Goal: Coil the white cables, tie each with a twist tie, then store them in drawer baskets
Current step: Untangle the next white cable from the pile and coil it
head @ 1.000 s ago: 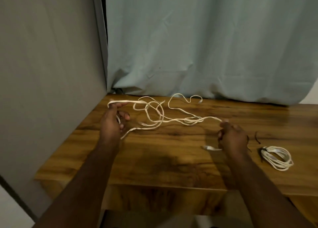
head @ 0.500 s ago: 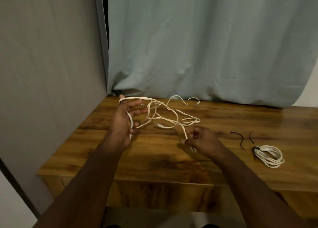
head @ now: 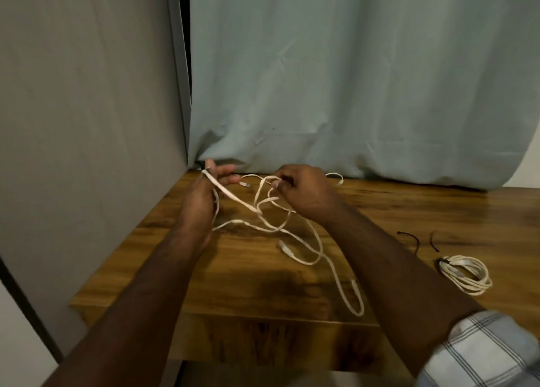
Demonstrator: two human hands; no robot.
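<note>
Both forearms reach forward, raised. The left hand (head: pixel 201 199) stands upright, fingers loosely spread, cable (head: pixel 233 196) looped over them. The right hand (head: pixel 304 193) pinches a strand between thumb and curled fingers.

Over the worktop's (head: pixel 380 208) far left corner, the left hand (head: pixel 201 199) and right hand (head: pixel 304 192) each grip the tangled white cable (head: pixel 292 231), while a coiled cable (head: pixel 467 274), apparently tied, lies near the right edge.

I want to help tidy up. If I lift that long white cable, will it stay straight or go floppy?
Probably floppy: the cable sags in loose loops between the hands and table. It looks thin, so likely light. Loops may snag, since strands cross.
</note>
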